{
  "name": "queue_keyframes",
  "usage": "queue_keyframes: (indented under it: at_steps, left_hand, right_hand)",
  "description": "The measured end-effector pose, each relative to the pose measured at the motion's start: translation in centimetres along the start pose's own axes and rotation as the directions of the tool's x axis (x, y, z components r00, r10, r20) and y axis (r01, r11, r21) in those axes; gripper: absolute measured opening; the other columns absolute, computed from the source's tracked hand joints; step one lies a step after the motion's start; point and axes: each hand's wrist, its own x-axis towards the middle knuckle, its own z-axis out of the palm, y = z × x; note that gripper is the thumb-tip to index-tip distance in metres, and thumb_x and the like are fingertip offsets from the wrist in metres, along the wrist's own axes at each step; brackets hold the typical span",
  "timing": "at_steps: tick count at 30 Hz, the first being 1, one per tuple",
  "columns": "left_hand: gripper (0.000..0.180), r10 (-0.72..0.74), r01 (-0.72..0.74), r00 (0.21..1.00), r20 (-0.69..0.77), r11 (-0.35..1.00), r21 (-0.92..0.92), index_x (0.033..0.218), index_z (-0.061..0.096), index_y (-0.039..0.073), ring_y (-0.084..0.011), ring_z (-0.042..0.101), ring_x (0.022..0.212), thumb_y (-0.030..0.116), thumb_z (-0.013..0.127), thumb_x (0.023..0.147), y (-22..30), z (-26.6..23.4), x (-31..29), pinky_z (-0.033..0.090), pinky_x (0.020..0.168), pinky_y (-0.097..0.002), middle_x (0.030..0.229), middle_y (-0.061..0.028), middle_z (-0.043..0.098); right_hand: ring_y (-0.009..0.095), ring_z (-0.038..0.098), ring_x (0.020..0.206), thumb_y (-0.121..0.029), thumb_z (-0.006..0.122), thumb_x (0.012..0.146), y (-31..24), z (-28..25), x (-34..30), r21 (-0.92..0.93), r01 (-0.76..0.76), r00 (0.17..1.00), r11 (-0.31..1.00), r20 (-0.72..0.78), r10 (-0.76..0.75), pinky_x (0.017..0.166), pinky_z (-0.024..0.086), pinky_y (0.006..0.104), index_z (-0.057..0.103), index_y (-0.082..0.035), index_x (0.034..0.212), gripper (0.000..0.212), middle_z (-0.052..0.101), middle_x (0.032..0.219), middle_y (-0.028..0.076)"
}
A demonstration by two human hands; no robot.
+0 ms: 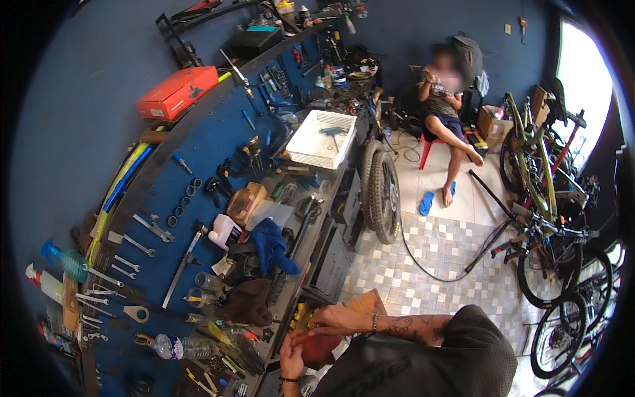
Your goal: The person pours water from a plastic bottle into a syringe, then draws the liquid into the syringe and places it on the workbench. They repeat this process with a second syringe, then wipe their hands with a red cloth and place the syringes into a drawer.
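Both hands are close together at the lower middle, by the front edge of the workbench (281,331). My right hand (334,321), with a green bracelet at its wrist, reaches in from the right with its fingers bent down. Just left of and below it is my left hand (291,358), closed, a dark bracelet on its wrist. A small orange-red piece shows between them, too little to name. Beneath the hands lies a red item (320,349), partly hidden, beside yellow things in what looks like an open drawer.
A brown cloth (246,303), a blue cloth (271,246) and a white plastic basket (323,139) lie along the bench. Wrenches (139,245) hang on the blue tool board. Tires (381,192) lean at the bench end; a person (442,99) sits beyond. Bicycles (546,198) stand right.
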Motion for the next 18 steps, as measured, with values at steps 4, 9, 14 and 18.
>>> queue_keyframes:
  at_steps: [4, 9, 14, 18]
  left_hand:
    - [0.056, 0.095, -0.07, 0.993, 0.071, 0.952, -0.3, 0.152, 0.045, -0.002, -0.022, 0.064, 0.122, 0.003, 0.064, 0.099, 3.6, 2.6, -0.2, 0.051, 0.104, -0.0348, 0.129, -0.0143, 0.067]
    - [0.055, 0.165, -0.186, 0.975, -0.151, 0.973, -0.137, 0.146, 0.047, -0.001, -0.0194, 0.064, 0.114, 0.004, 0.074, 0.099, 1.6, 4.4, 0.6, 0.052, 0.098, -0.0332, 0.125, -0.0147, 0.067]
    - [0.025, 0.345, -0.316, 0.876, -0.338, 0.938, 0.141, 0.114, 0.067, -0.005, -0.0235, 0.067, 0.091, 0.005, 0.078, 0.094, 3.0, 4.6, 0.3, 0.055, 0.084, -0.0385, 0.102, -0.0162, 0.071]
    - [0.02, 0.33, -0.275, 0.866, -0.376, 0.942, 0.193, 0.103, 0.07, -0.006, -0.0242, 0.067, 0.088, 0.009, 0.079, 0.094, 2.2, 4.1, -0.6, 0.054, 0.08, -0.0387, 0.094, -0.0178, 0.072]
  right_hand:
    - [0.041, 0.071, 0.089, -0.032, 0.066, 0.102, -0.2, 0.4, 0.3, -0.058, 0.02, 0.996, 0.998, -0.083, -0.024, 0.077, 0.056, 0.0497, 0.076, -0.006, 0.117, 0.031, 0.074, 0.091, 0.021]
    - [0.042, 0.069, 0.081, -0.033, 0.063, 0.105, -0.1, 0.3, 0.7, -0.111, 0.052, 0.991, 0.992, -0.114, -0.065, 0.072, 0.055, 0.0504, 0.072, -0.002, 0.099, 0.032, 0.07, 0.085, 0.021]
    - [0.043, 0.067, 0.075, -0.035, 0.06, 0.108, 0.8, 1.4, 1.3, -0.152, 0.177, 0.958, 0.973, -0.201, -0.205, 0.067, 0.053, 0.0506, 0.067, -0.001, 0.09, 0.039, 0.066, 0.078, 0.019]
    - [0.042, 0.069, 0.079, -0.037, 0.058, 0.109, 0.7, 2.5, 1.0, -0.103, 0.155, 0.965, 0.983, -0.199, -0.173, 0.069, 0.053, 0.0498, 0.068, 0.0, 0.09, 0.042, 0.069, 0.084, 0.021]
